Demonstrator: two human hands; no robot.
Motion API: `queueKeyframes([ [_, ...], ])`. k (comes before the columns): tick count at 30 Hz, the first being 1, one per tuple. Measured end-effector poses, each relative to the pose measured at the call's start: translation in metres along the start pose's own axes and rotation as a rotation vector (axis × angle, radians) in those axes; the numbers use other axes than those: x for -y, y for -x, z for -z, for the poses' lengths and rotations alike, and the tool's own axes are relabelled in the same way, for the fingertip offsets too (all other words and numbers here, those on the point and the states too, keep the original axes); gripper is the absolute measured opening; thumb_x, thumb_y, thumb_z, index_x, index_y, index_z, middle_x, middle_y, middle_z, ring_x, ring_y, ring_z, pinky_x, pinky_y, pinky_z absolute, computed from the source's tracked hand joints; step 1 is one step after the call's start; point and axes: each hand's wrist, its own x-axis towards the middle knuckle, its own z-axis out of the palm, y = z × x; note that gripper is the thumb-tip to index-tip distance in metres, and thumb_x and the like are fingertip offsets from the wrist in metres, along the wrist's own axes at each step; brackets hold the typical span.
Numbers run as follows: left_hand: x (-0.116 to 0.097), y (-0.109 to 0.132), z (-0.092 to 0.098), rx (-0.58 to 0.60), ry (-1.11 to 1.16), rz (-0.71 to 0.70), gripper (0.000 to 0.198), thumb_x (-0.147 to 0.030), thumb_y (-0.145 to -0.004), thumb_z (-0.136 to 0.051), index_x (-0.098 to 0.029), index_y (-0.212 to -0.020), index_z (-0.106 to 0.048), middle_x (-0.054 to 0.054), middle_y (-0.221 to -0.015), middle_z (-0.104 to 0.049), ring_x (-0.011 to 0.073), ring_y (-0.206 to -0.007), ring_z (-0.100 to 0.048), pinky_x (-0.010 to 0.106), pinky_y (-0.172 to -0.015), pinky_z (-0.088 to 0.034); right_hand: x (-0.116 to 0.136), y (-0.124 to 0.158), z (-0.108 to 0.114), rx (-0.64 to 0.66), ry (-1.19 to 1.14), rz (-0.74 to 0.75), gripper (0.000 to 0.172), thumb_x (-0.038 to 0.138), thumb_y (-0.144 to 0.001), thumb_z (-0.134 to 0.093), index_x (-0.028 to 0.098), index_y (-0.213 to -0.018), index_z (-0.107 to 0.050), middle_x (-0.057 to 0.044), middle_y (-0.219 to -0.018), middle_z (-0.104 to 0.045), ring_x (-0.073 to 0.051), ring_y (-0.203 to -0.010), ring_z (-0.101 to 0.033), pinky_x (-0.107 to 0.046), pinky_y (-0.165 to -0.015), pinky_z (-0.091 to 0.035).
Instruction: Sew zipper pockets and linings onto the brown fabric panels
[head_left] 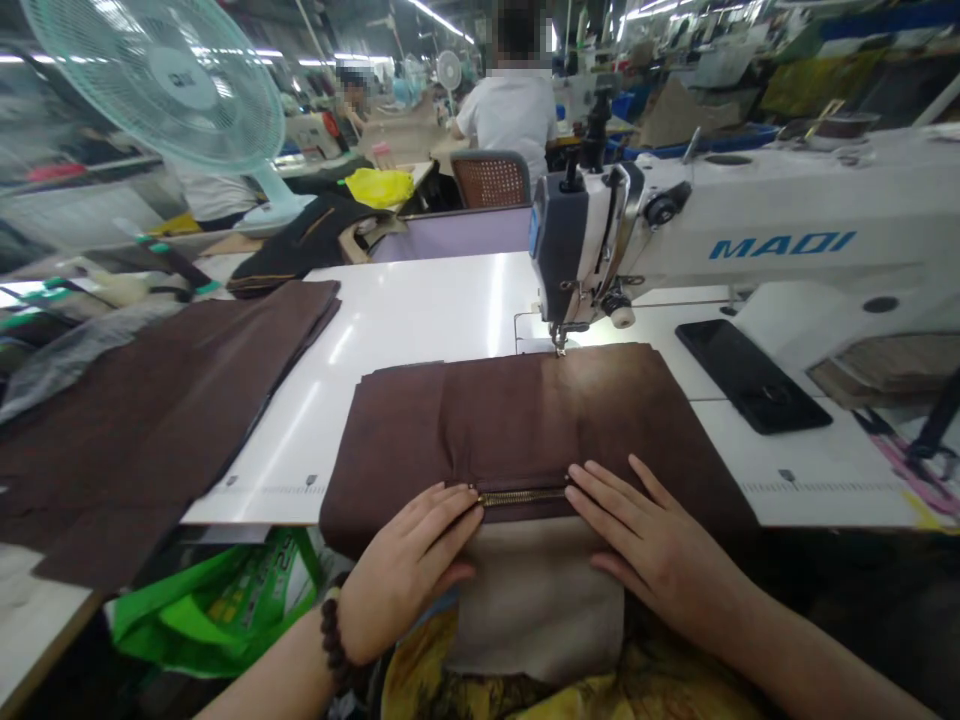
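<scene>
A brown fabric piece [525,420] lies on the white sewing table [420,320], reaching up to the needle of the white sewing machine [750,230]. A brass zipper [521,496] runs along the fabric's near edge, above a beige lining [536,590] that hangs toward me. My left hand [409,570] lies flat with fingers stretched, fingertips at the zipper's left end. My right hand [649,540] rests flat on the fabric, fingertips at the zipper's right end. Neither hand grips anything.
A stack of brown fabric [150,400] lies at the left. A black phone [750,375] rests right of the machine's needle. A green bag [225,600] hangs below the table. A teal fan [172,80] stands at the far left. Other people sit at stations behind.
</scene>
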Motion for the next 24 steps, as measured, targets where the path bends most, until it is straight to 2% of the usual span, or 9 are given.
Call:
queueKeyframes([
  [4,-0.004,0.018,-0.013,-0.006,-0.149,-0.023,0.036,-0.028,-0.091,-0.032,-0.01,-0.12,-0.045,0.01,-0.123,-0.049,0.0217,-0.12,-0.038,0.041,-0.104,-0.027,0.009,0.003,-0.006,-0.056,0.05,-0.015,0.043,0.02,-0.085,-0.042,0.013,-0.127,-0.038,-0.009,-0.134,-0.038,-0.023,-0.124,-0.031,-0.05,-0.098,-0.025],
  [7,-0.01,0.023,-0.026,-0.093,-0.244,0.011,0.033,-0.014,-0.091,-0.028,-0.011,-0.117,-0.049,0.008,-0.123,-0.051,0.0205,-0.12,-0.039,0.043,-0.107,-0.013,0.014,0.005,-0.012,-0.107,0.043,-0.064,0.041,0.022,-0.086,-0.042,0.018,-0.126,-0.04,-0.007,-0.132,-0.041,-0.023,-0.122,-0.033,-0.051,-0.099,-0.022],
  [10,-0.015,0.024,-0.036,-0.176,-0.288,0.063,0.035,-0.008,-0.089,-0.029,-0.015,-0.115,-0.051,0.008,-0.12,-0.053,0.0194,-0.118,-0.042,0.044,-0.108,-0.007,0.019,0.006,-0.017,-0.13,0.04,-0.12,0.041,0.023,-0.086,-0.042,0.022,-0.127,-0.04,-0.007,-0.133,-0.04,-0.023,-0.122,-0.034,-0.053,-0.1,-0.017],
  [13,-0.019,0.026,-0.045,-0.226,-0.31,0.092,0.038,-0.005,-0.087,-0.032,-0.021,-0.114,-0.052,0.009,-0.12,-0.053,0.0207,-0.118,-0.042,0.046,-0.106,-0.01,0.022,0.008,-0.022,-0.112,0.095,-0.146,0.044,0.014,-0.087,-0.038,0.024,-0.129,-0.035,-0.006,-0.135,-0.036,-0.022,-0.123,-0.032,-0.055,-0.099,-0.014],
  [17,-0.019,0.03,-0.059,-0.29,-0.319,0.112,0.045,-0.005,-0.084,-0.036,-0.031,-0.119,-0.048,0.01,-0.123,-0.05,0.0234,-0.119,-0.041,0.049,-0.103,-0.016,0.026,0.008,-0.023,-0.114,0.127,-0.176,0.048,0.009,-0.085,-0.037,0.025,-0.13,-0.034,-0.006,-0.135,-0.036,-0.021,-0.123,-0.032,-0.053,-0.099,-0.018],
  [20,-0.019,0.029,-0.065,-0.325,-0.286,0.142,0.051,-0.005,-0.083,-0.036,-0.035,-0.123,-0.043,0.009,-0.122,-0.051,0.0241,-0.119,-0.041,0.052,-0.103,-0.017,0.029,0.006,-0.019,-0.094,0.081,-0.214,0.046,0.017,-0.086,-0.041,0.025,-0.131,-0.033,-0.005,-0.137,-0.034,-0.021,-0.125,-0.029,-0.051,-0.099,-0.02],
  [24,-0.017,0.025,-0.061,-0.354,-0.19,0.164,0.056,-0.005,-0.084,-0.03,-0.035,-0.131,-0.031,0.011,-0.12,-0.052,0.027,-0.122,-0.036,0.055,-0.101,-0.019,0.03,0.004,-0.007,-0.004,-0.002,-0.233,0.052,0.038,-0.086,-0.042,0.025,-0.134,-0.025,-0.004,-0.141,-0.023,-0.02,-0.129,-0.019,-0.052,-0.099,-0.021],
])
